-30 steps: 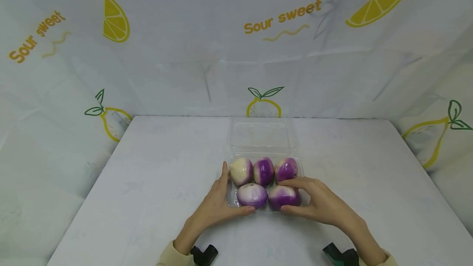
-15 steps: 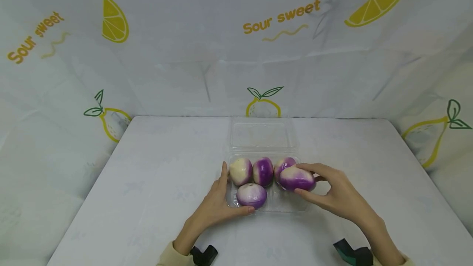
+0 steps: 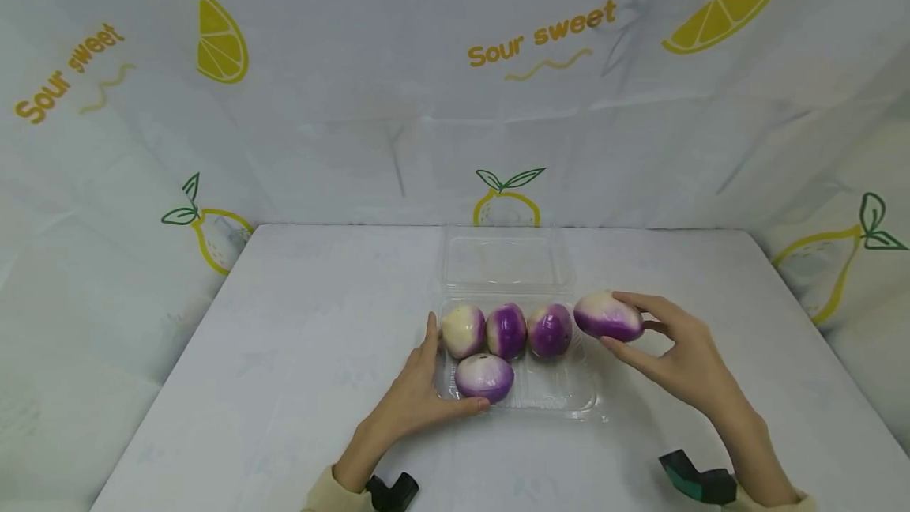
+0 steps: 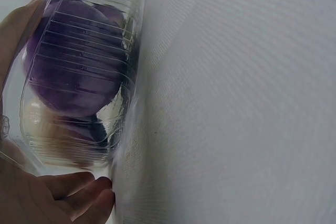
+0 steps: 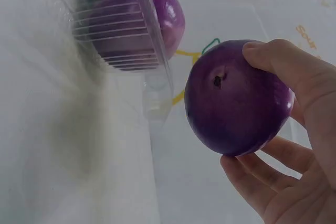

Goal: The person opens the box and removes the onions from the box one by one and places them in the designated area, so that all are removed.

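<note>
My right hand (image 3: 686, 350) holds a purple-and-white turnip (image 3: 608, 316) between thumb and fingers, raised just right of the clear plastic container (image 3: 558, 395). In the right wrist view the held turnip (image 5: 239, 98) shows a dark spot on its purple skin. Three turnips line the container's back row, one of them purple (image 3: 550, 331) at the right. A paler turnip (image 3: 484, 378) lies front left, beside a bare front-right spot. My left hand (image 3: 415, 393) holds the container's near left corner, thumb along the front rim and fingers at the left side.
The container's hinged lid (image 3: 506, 259) lies back toward the far edge of the white table (image 3: 341, 314). Behind stands a white cloth (image 3: 355, 101) printed with lemons. Dark wrist mounts (image 3: 700, 480) sit by both sleeves.
My right hand has lifted the turnip from the container's front-right spot and carried it up and right, past the container's edge. My left hand has stayed at the corner.
</note>
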`<state>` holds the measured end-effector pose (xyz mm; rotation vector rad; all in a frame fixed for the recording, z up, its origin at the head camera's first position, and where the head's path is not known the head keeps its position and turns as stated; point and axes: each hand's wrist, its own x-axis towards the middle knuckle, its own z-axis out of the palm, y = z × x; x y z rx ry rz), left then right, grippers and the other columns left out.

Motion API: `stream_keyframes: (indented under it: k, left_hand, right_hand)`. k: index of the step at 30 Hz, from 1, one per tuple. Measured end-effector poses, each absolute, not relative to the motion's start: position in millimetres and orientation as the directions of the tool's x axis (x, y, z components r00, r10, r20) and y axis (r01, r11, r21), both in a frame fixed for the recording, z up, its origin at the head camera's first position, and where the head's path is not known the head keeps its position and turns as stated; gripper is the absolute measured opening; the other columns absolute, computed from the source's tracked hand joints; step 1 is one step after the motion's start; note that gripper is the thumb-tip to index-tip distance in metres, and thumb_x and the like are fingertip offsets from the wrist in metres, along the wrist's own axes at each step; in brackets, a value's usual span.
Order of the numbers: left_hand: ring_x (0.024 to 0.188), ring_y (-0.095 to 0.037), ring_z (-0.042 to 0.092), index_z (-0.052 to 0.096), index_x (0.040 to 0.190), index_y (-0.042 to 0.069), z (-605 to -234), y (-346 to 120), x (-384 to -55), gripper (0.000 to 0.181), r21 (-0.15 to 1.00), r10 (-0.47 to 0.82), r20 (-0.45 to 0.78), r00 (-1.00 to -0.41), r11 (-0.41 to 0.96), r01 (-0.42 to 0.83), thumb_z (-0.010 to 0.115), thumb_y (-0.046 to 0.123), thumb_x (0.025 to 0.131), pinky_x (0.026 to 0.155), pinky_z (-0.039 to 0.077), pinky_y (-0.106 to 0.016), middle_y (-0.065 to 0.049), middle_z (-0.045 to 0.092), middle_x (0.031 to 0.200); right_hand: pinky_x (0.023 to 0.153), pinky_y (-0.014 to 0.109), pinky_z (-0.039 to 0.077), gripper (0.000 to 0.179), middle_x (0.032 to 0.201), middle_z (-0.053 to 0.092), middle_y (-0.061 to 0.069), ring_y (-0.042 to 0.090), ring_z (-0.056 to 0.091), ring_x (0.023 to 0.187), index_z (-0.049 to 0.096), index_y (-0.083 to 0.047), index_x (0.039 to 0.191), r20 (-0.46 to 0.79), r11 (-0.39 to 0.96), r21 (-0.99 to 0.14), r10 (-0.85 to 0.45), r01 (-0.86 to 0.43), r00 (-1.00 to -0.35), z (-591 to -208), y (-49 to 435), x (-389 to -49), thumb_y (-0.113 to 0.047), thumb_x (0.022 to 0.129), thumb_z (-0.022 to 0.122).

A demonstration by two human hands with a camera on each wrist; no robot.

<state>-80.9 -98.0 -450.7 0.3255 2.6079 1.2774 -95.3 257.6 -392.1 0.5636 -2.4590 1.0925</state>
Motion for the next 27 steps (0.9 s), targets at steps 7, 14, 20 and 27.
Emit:
stream_keyframes:
  k: [7,14,20,27]
  left_hand:
    - [0.158,-0.035,0.021,-0.009,0.165,0.014,-451.6,-98.4,-80.8,0.145,0.794,0.294,-0.092,-0.951,0.598,0.108,0.087,0.064,0.069,0.124,0.027,-0.062,-0.013,0.022,0.171]
    - [0.158,-0.036,0.020,-0.009,0.165,0.015,-451.8,-98.6,-80.9,0.145,0.795,0.294,-0.095,-0.951,0.598,0.105,0.087,0.064,0.069,0.124,0.027,-0.063,-0.013,0.021,0.171]
    - [0.158,-0.036,0.020,-0.009,0.165,0.015,-451.8,-98.5,-81.1,0.145,0.795,0.292,-0.098,-0.951,0.598,0.102,0.087,0.065,0.069,0.124,0.026,-0.062,-0.012,0.021,0.171]
    - [0.159,-0.034,0.020,-0.009,0.165,0.015,-452.8,-98.6,-82.1,0.145,0.799,0.299,-0.092,-0.950,0.591,0.108,0.087,0.065,0.069,0.124,0.027,-0.062,-0.011,0.022,0.171]
  right_hand:
    - [0.091,-0.004,0.040,0.069,0.125,0.063,-0.017,-0.019,0.050,0.116,0.069,-0.001,0.124,0.536,0.639,-0.598,-0.129,-0.483,-0.834,-406.9,274.9,-107.9,0.012,0.060,0.090]
    - [0.091,-0.006,0.036,0.065,0.118,0.069,0.021,-0.023,0.045,0.114,0.069,0.002,0.120,0.537,0.676,-0.587,-0.087,-0.446,-0.839,-422.3,282.1,-119.1,0.011,0.060,0.091]
    - [0.092,-0.007,0.032,0.063,0.120,0.068,0.027,-0.026,0.039,0.116,0.069,0.003,0.120,0.538,0.694,-0.575,-0.079,-0.434,-0.839,-432.4,283.9,-127.0,0.010,0.061,0.091]
    - [0.089,-0.008,0.032,0.061,0.119,0.068,0.027,-0.027,0.034,0.115,0.068,0.005,0.119,0.532,0.719,-0.553,-0.083,-0.420,-0.843,-444.6,284.1,-134.0,0.009,0.062,0.091]
